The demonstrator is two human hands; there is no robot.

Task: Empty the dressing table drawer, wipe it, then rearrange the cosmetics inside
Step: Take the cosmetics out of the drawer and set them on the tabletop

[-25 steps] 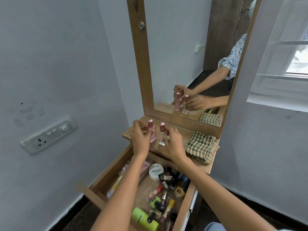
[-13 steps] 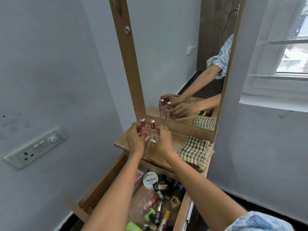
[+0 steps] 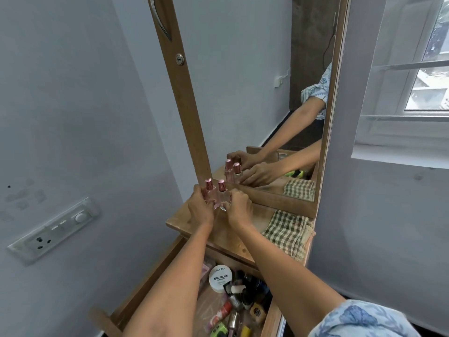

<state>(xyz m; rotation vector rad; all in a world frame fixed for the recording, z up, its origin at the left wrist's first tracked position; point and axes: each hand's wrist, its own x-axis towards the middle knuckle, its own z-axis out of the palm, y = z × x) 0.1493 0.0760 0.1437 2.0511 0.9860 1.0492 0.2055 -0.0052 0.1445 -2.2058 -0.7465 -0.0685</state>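
Note:
Two small clear bottles with pink caps stand side by side at the back left of the wooden dressing table top (image 3: 233, 239), close to the mirror. My left hand (image 3: 200, 209) grips the left bottle (image 3: 210, 190). My right hand (image 3: 237, 210) grips the right bottle (image 3: 222, 193). Below my forearms the drawer (image 3: 143, 291) is pulled open, with several cosmetics inside: a white round nail polish tub (image 3: 218, 278), dark nail polish bottles (image 3: 247, 291), a red tube (image 3: 222, 312) and green items. A checked cloth (image 3: 288, 234) lies on the table top at the right.
The tall wood-framed mirror (image 3: 255, 93) rises right behind the bottles and reflects my hands. A wall with a switch and socket plate (image 3: 54, 231) runs on the left. On the right are a wall and a window (image 3: 418, 81).
Both hands have moved the two pink-capped bottles back and to the left, closer to the mirror, and nearer each other. My head has tilted up a little.

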